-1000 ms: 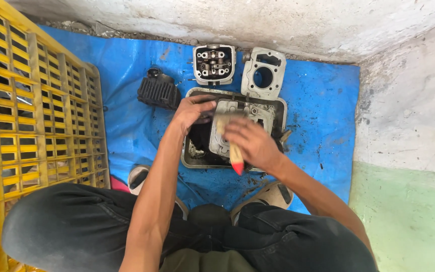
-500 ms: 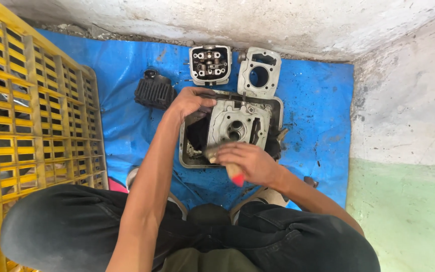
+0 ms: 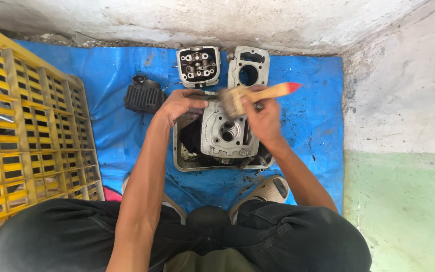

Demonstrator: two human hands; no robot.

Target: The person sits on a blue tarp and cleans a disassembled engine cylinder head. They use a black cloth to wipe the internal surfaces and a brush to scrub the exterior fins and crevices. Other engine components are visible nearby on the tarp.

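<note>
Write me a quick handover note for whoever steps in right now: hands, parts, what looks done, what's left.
Left hand grips the upper left edge of the grey engine casting, steadying it in the metal tray.
Right hand holds the wooden paintbrush, bristles at the casting's top edge.
On the blue tarp: cylinder head, cylinder block, black finned part. Yellow crate at left.
Done: cannot tell how much is brushed.
Left: dark grime shows in the tray.

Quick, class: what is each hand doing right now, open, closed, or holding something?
Left hand: closed on the top edge of the grey engine part in the metal tray.
Right hand: closed, holding a paintbrush.
</note>
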